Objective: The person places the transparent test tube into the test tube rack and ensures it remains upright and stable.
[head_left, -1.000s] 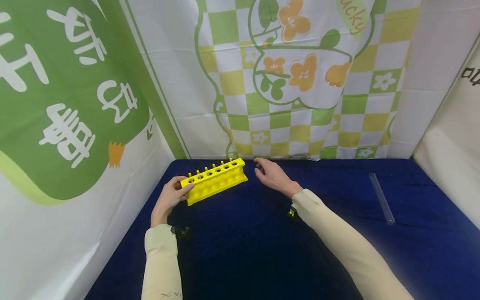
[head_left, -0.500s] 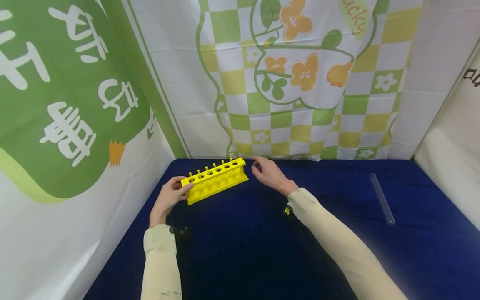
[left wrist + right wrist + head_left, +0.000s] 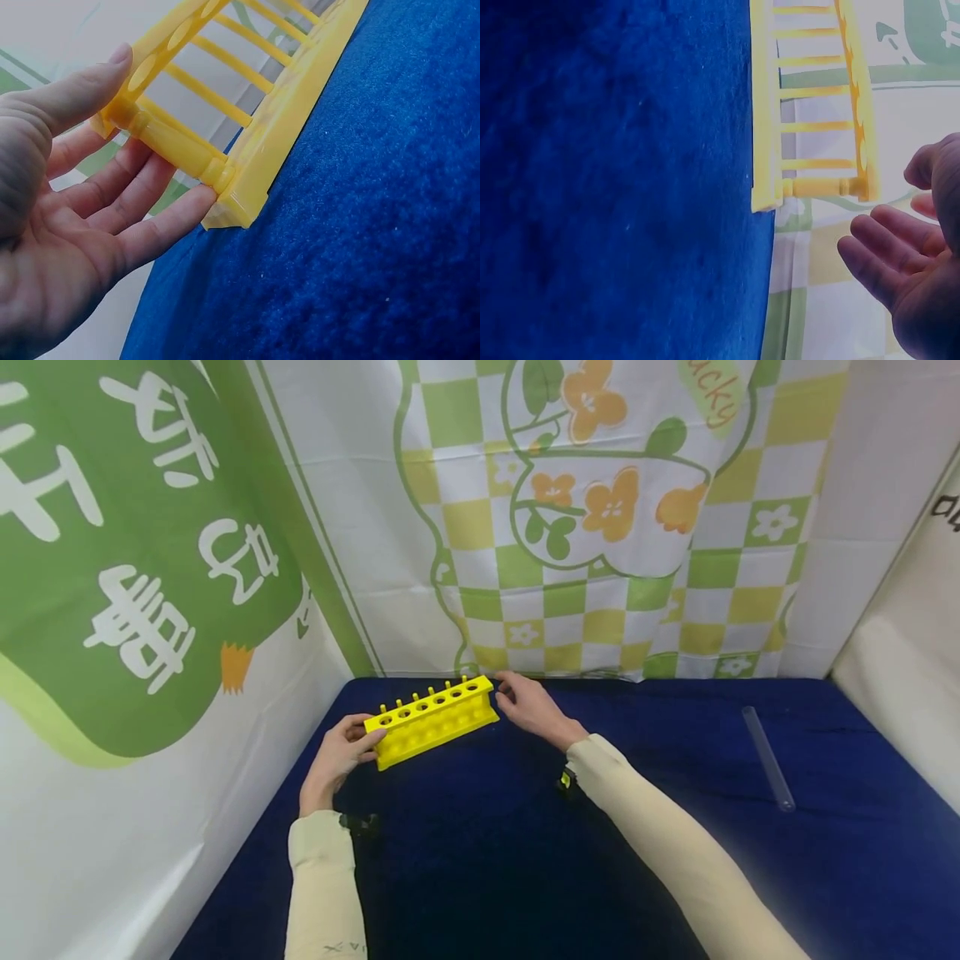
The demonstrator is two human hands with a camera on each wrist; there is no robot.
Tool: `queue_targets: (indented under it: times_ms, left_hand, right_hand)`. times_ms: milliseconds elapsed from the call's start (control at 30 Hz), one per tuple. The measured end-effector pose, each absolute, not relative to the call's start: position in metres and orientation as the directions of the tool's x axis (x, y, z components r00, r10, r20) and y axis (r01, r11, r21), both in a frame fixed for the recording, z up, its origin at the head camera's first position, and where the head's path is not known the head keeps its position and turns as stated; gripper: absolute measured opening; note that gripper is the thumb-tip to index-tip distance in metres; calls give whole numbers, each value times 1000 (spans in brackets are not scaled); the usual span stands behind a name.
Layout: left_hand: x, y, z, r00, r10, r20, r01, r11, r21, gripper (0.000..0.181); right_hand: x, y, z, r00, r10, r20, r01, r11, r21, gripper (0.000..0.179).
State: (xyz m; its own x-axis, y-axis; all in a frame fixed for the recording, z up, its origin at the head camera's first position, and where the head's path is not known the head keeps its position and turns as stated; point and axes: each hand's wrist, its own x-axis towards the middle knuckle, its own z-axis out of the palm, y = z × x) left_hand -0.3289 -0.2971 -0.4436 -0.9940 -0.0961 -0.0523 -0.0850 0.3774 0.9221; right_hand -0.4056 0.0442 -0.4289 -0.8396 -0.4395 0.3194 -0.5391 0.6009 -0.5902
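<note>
A yellow plastic test tube rack with a row of round holes and pegs along its top stands at a slant on the dark blue cloth. At its left end, my left hand grips the end post, thumb over the top and fingers around the side. In the right wrist view, my right hand hovers just off the other end of the rack, fingers loosely bent and apart from it. A clear, empty-looking tube lies on the cloth at the right.
Blue cloth covers the table. A checked green and yellow curtain hangs along the back edge. White fabric walls with green print close off the left, and a pale one the right.
My right hand has moved left, closer to the rack's right end. The left hand keeps its hold, and the rack and tube have stayed in place.
</note>
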Motion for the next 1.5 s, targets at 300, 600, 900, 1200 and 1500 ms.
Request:
queue_targets:
  times_ms: [300, 600, 900, 1200, 1500]
  left_hand:
    - [-336, -293, -443, -996, -90, -27, -59, 370, 927, 63]
    - [-335, -296, -441, -996, -86, -38, -66, 359, 931, 64]
    - [-336, -294, -442, -997, -60, -42, -61, 354, 933, 65]
    - [-337, -298, -441, -997, -72, -24, -49, 363, 930, 65]
    - [-330, -304, -447, -997, -80, -22, -50, 362, 931, 62]
  right_hand:
    - [-413, 39, -421, -838, -447, 314, -542, 611, -577, 44]
    - [-414, 32, -418, -834, -444, 327, -549, 619, -562, 43]
    - [-413, 28, -424, -875, -428, 226, -474, 664, -578, 48]
    - [-411, 17, -426, -892, -375, 253, -448, 656, -607, 45]
    - [-405, 8, -435, -907, -327, 265, -418, 630, -655, 45]
